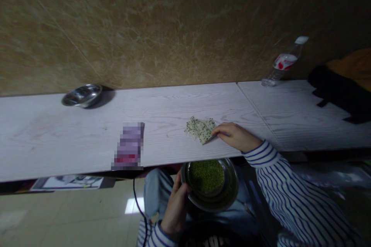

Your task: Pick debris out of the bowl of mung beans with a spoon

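My left hand (177, 204) is closed on the left rim of a stainless steel bowl (232, 189), held just below the table's front edge above my lap. Small green beans (206, 175), like mung beans, lie inside it. On the tabletop, a thin layer of white grains mixed with green beans (199, 128) is spread out. At its right side my right hand (228, 133) pinches a thin grey tool (209, 139), its tip at the near edge of the grains. Whether the tool is a spoon, a blade or tweezers I cannot make out.
Another steel bowl (82, 95) rests at the back left of the white table (162, 104). A blurred-out purple phone-shaped object (129, 144) lies near the front edge, a black cable (135, 197) below it. A plastic bottle (282, 63) and dark cloth (344, 90) are at right.
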Available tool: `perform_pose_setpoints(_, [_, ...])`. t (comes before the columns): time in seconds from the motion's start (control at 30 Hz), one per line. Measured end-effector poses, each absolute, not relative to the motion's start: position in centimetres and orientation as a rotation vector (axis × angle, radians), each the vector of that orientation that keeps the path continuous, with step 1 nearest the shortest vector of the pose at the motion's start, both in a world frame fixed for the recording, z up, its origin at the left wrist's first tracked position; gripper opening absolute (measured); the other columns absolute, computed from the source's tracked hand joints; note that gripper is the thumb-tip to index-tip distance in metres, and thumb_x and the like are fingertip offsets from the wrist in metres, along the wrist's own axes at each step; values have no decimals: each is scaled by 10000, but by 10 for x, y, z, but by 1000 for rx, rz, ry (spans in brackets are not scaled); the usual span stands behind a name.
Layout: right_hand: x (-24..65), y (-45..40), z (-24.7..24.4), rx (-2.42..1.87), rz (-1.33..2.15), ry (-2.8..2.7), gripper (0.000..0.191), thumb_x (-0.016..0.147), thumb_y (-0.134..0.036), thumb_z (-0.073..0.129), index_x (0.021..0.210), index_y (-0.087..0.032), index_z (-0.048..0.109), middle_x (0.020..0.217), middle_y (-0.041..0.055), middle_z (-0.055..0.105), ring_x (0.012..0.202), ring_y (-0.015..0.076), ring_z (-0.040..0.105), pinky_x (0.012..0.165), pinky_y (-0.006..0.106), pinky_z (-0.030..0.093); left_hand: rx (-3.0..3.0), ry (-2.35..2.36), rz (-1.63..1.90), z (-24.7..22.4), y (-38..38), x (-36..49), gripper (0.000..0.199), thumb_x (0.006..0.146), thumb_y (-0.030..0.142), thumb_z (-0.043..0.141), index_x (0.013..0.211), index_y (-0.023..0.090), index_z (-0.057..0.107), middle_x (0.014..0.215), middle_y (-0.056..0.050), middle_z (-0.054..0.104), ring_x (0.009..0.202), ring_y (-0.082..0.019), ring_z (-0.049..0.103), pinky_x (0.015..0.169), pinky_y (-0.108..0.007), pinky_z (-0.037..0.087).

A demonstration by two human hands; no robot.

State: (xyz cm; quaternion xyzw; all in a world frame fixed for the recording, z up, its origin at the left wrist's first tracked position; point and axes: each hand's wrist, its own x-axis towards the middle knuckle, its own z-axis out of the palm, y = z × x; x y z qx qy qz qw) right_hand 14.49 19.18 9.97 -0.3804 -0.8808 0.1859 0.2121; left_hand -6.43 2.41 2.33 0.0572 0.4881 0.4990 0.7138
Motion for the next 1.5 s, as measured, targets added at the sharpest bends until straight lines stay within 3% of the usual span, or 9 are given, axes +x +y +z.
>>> perform_pose_setpoints(0.37, [138, 199, 104, -1060, 524, -2338, 265, 814, -85, 506, 947, -215, 694, 918, 17, 736, 877, 158, 672, 825, 324, 524, 130, 1072, 1131, 27, 27, -64, 765, 674, 63, 537, 1408, 234, 401, 1278, -49, 623, 1164, -229, 541, 944, -314, 402])
perform_pose_setpoints(0.73, [171, 188, 85, -1359, 434, -1913, 282, 838, -160, 518, 1079, -170, 664, 1010, 75, 730, 920, 194, 681, 813, 334, 542, 179, 1053, 1110, 24, 20, -63, 712, 710, 79, 516, 1392, 252, 407, 1156, -26, 667, 966, -183, 593, 846, -283, 420])
perform_pose_setpoints(0.97, [177, 221, 75, -1452, 484, -1761, 317, 791, -132, 542, 1081, -157, 667, 985, 90, 738, 918, 200, 687, 842, 349, 541, 195, 1016, 1127, 29, 19, -60, 735, 702, 80, 520, 1411, 207, 376, 1318, -64, 577, 1170, -229, 505, 922, -301, 398])
perform_pose_setpoints(1.5, [158, 232, 66, -1440, 690, -1803, 326, 799, -123, 542, 1096, -153, 673, 946, 92, 746, 891, 202, 697, 855, 363, 542, 177, 1084, 1095, 31, 17, -63, 744, 697, 103, 522, 1410, 267, 383, 1182, -31, 618, 962, -189, 541, 797, -276, 425])
